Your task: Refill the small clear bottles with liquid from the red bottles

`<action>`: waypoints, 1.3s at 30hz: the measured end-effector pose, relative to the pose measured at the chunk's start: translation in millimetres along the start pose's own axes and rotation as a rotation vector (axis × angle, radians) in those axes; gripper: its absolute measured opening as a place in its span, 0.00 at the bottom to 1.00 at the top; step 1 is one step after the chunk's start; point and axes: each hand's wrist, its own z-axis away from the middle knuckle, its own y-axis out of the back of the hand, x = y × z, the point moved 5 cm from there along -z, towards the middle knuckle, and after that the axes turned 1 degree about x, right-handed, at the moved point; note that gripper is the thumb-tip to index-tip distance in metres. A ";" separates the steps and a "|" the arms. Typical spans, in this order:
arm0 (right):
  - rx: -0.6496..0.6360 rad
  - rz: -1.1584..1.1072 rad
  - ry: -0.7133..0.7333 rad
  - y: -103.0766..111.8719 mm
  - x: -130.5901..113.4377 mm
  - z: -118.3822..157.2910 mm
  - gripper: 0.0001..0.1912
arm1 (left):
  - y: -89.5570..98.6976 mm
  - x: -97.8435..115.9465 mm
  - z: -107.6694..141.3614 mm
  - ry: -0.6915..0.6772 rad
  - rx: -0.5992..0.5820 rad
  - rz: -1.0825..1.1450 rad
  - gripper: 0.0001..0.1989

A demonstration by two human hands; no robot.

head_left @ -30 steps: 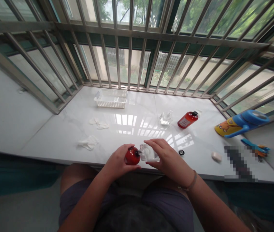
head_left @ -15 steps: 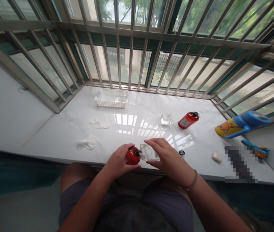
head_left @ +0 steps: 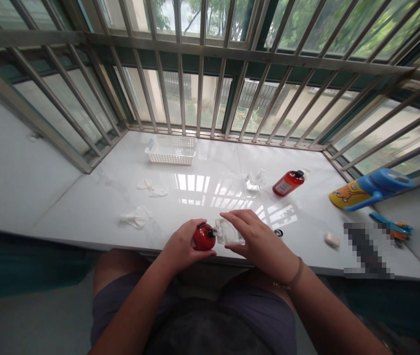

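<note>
Red bottle (head_left: 204, 236) gripped in left hand (head_left: 180, 246), mouth against clear bottle (head_left: 228, 233) under grasping right hand (head_left: 257, 241).

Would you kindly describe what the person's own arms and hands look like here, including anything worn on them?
Both forearms are bare, with no sleeves in view and no gloves on either hand. The left hand carries no ring, watch or band that shows. The right hand has a thin brownish bracelet looped round the wrist. No markings or tattoos can be made out.
</note>
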 end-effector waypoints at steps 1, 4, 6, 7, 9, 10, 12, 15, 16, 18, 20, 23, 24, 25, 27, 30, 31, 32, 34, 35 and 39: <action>-0.001 0.002 0.003 0.0 0.0 0.2 0.45 | -0.2 -0.1 -0.1 -0.001 -0.003 0.001 0.42; 0.000 0.002 0.008 0.4 -0.1 0.3 0.45 | -0.6 0.0 -0.1 0.000 -0.008 0.000 0.42; 0.000 0.001 0.009 0.8 -0.3 0.0 0.45 | -0.6 0.1 -0.1 0.003 -0.009 0.001 0.42; -0.001 0.003 0.009 1.0 -0.5 -0.3 0.45 | -0.6 0.1 -0.1 0.004 -0.009 0.002 0.42; -0.005 0.007 0.008 1.5 -0.7 -1.0 0.45 | -0.4 0.3 -0.2 0.003 -0.008 0.003 0.42; -0.006 0.009 0.008 1.7 -0.8 -1.4 0.45 | -0.3 0.3 -0.4 0.003 -0.007 0.002 0.42; -0.007 0.008 0.009 2.2 -1.1 -2.0 0.45 | 0.0 0.6 -0.9 0.004 -0.004 0.002 0.42; -0.004 0.005 0.013 3.0 -1.6 -2.9 0.45 | 0.6 1.2 -1.6 0.002 0.002 0.006 0.42; -0.004 0.004 0.013 3.2 -1.8 -3.1 0.45 | 0.7 1.3 -1.8 0.002 0.004 0.006 0.42; -0.008 0.007 0.012 3.6 -2.1 -3.6 0.45 | 0.9 1.3 -1.9 0.002 0.007 0.005 0.42; -0.016 0.013 0.010 3.8 -2.5 -3.9 0.45 | 0.8 0.8 -1.7 0.004 0.008 0.004 0.42; -0.022 0.022 0.011 4.1 -3.1 -4.2 0.45 | 0.6 0.0 -1.0 0.009 0.005 0.004 0.42; -0.023 0.023 0.011 4.2 -3.2 -4.5 0.45 | 0.7 -0.1 -0.8 0.009 0.004 0.005 0.42; -0.023 0.023 0.012 4.3 -3.3 -4.7 0.45 | 0.8 -0.1 -0.7 0.008 0.004 0.006 0.42; -0.023 0.023 0.016 4.5 -3.6 -5.4 0.46 | 1.0 -0.1 -0.7 0.008 0.007 0.008 0.42; -0.019 0.026 0.022 4.9 -4.1 -6.3 0.46 | 1.1 -0.5 -0.8 0.008 0.010 0.012 0.42; -0.018 0.027 0.024 5.0 -4.4 -6.5 0.47 | 1.1 -0.7 -0.9 0.007 0.011 0.012 0.42; -0.018 0.028 0.025 5.1 -4.6 -6.7 0.47 | 1.1 -0.8 -0.9 0.005 0.013 0.013 0.42; -0.020 0.031 0.028 5.1 -5.0 -7.0 0.47 | 1.2 -1.0 -1.0 0.000 0.015 0.015 0.42; -0.021 0.033 0.029 5.1 -5.2 -7.1 0.47 | 1.2 -1.0 -1.0 -0.001 0.016 0.016 0.42; -0.027 0.043 0.033 4.8 -5.8 -7.8 0.47 | 1.5 -0.8 -1.2 0.003 0.010 0.014 0.42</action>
